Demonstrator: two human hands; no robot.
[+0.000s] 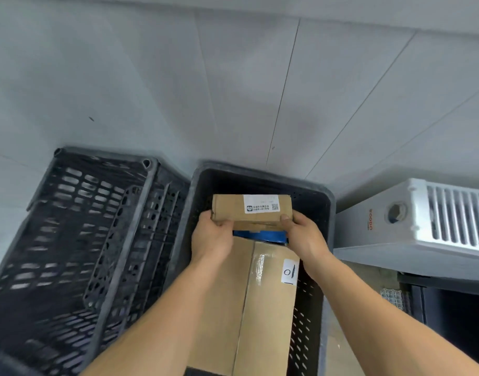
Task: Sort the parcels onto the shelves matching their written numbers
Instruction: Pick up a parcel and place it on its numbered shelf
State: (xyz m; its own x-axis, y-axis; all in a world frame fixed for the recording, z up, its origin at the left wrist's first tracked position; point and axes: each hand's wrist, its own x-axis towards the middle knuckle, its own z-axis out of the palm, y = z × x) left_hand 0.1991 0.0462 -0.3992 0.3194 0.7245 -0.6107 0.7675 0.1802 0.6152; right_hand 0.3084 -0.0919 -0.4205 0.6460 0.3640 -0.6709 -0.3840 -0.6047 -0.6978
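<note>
Both forearms reach forward over a black perforated plastic crate. The left hand and right hand each grip one end of a small brown cardboard parcel with a white printed label, thumbs on top. The parcel's long axis runs straight across between the hands. Below the wrists lies a larger taped cardboard box.

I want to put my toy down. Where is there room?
The grey floor beyond both crates is bare. No parcels show in the left crate. The right crate is crowded: a big box, a blue thing, and the held small box.
</note>
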